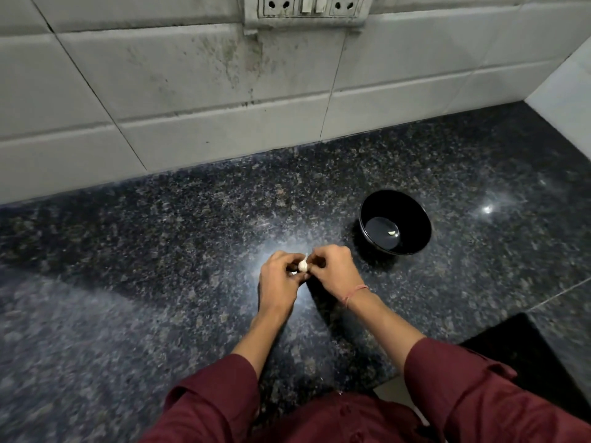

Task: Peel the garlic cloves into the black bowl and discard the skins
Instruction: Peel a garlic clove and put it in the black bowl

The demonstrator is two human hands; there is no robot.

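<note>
Over on the left, it's dark speckled countertop (128, 251) with a pale tiled wall (160, 91) behind it. Into the middle now: two hands, both busy on one garlic clove (302, 266). The left hand (277, 278) has its fingers curled in, pinching the clove from its side. The clove sits between the two sets of fingertips, just above the counter, with a wisp of papery skin (306, 256) sticking up from its top. The right hand (332, 269) closes in from the other side, fingers bent, gripping that same clove up where the skin lifts. One red thread (354, 294) rings the right wrist, and two maroon sleeves (217, 407) run down to the bottom edge. Moving right: one black bowl (412, 212), upright on the counter, near the right hand but not touching it. Inside, one peeled clove (392, 233) lies on the bottom, toward the right. Far right, one dark flat panel (527, 362) at the counter's near corner; what it is, I cannot tell.
</note>
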